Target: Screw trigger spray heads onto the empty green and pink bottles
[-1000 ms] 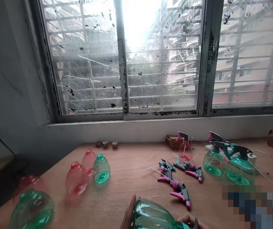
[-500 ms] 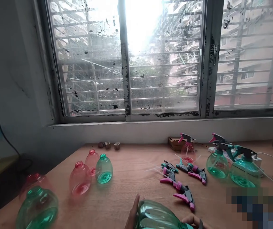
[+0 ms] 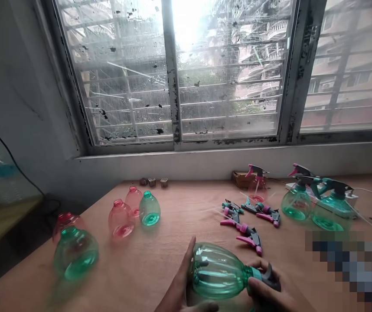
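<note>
A ribbed green spray bottle (image 3: 218, 272) lies sideways in front of me, its base to the left and its neck to the right. My left hand (image 3: 180, 284) is closed around the base end. At the other end, my right hand (image 3: 275, 292) grips the teal collar and the dark grey spray head (image 3: 269, 277), hiding part of the head. Just beyond the bottle lies a loose pink and grey spray head (image 3: 250, 238). Several more loose spray heads (image 3: 233, 214) with thin tubes lie behind it.
To the left stand open green bottles (image 3: 77, 255) and pink bottles (image 3: 121, 221). Bottles with spray heads, one pink (image 3: 257, 190) and green ones (image 3: 296, 206), stand at the right. Small cubes (image 3: 152, 182) and a brown box (image 3: 241, 179) sit near the wall. The lower right is pixelated.
The view has tilted down, so the held bottle and both hands show more fully. Both hands remain on the bottle.
</note>
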The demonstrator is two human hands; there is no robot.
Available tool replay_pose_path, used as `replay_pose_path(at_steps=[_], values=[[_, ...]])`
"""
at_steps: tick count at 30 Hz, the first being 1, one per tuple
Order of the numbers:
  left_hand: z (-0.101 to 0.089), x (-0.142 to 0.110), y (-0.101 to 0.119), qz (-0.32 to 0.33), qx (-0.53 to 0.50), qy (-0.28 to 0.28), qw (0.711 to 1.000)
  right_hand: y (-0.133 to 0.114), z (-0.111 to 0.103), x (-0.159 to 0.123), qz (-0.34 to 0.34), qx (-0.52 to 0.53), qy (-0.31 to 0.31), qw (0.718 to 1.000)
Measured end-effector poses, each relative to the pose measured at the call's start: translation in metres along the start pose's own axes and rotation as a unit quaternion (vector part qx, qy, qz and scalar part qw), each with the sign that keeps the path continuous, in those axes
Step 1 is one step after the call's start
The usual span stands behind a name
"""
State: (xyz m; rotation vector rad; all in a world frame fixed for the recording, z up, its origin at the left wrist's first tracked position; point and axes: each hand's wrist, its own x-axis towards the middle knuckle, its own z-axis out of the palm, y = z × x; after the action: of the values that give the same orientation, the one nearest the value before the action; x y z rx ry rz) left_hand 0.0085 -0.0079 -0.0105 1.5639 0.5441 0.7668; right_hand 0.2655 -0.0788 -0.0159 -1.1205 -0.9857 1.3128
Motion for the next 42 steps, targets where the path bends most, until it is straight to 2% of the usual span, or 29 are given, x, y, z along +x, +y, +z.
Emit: replay_pose_path(at_steps=[4, 9, 14, 22, 29, 34, 42], values=[[0.004, -0.005, 0.013, -0.034, 0.043, 0.028, 0.998, -0.002, 0.002, -0.004, 0.011, 0.038, -0.009, 0.999], [0.009, -0.004, 0.024, -0.043, 0.004, 0.025, 0.999, -0.003, 0.001, -0.007, 0.019, 0.071, -0.019, 0.997], [0.008, -0.005, 0.023, -0.035, 0.014, 0.015, 0.999, -0.002, -0.002, -0.006, 0.001, 0.055, -0.035, 0.998], [0.006, -0.006, 0.027, -0.071, 0.018, -0.008, 0.997, -0.006, -0.001, -0.007, -0.013, 0.032, -0.033, 0.999], [0.008, -0.004, 0.032, -0.052, 0.075, 0.007, 0.996, -0.004, -0.001, -0.007, -0.009, 0.044, -0.031, 0.998], [0.005, -0.005, 0.026, -0.074, 0.032, 0.012, 0.997, -0.003, 0.001, -0.007, 0.000, 0.045, -0.024, 0.999], [0.009, -0.006, 0.033, -0.057, 0.033, 0.016, 0.998, 0.001, -0.002, -0.003, -0.020, 0.043, -0.025, 0.999]])
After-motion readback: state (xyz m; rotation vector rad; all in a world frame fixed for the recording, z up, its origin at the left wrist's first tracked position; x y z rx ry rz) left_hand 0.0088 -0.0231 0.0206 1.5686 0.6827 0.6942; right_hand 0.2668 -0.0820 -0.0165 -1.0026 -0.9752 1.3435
